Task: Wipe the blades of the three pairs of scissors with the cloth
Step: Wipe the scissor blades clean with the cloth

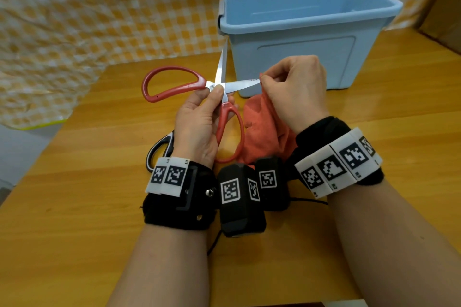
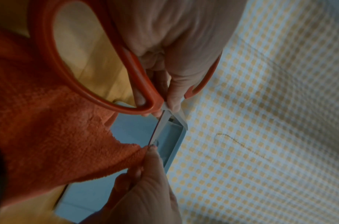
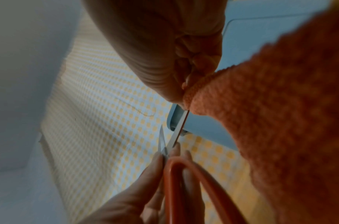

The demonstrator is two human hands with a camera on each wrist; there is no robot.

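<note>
bin [image 1: 294, 62]: on table [image 1: 99, 207], behind hands
scissors [image 1: 174, 85]: held above table, left of bin
cloth [image 1: 264, 129]: right of scissors
second scissors [image 1: 159, 149]: on table, under left wrist

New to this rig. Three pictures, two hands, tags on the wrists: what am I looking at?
No robot: a person works bare-handed, with cameras strapped on. The wide picture is from a head camera; the two close, dim ones look along each wrist at the fingers. The left hand holds open red-handled steel scissors near the pivot. The right hand pinches an orange terry cloth around one blade's tip, wiping it. On the wooden table stand a light-blue plastic bin and, partly hidden behind the left wrist, black-and-white-handled scissors. A third pair is not visible.
</note>
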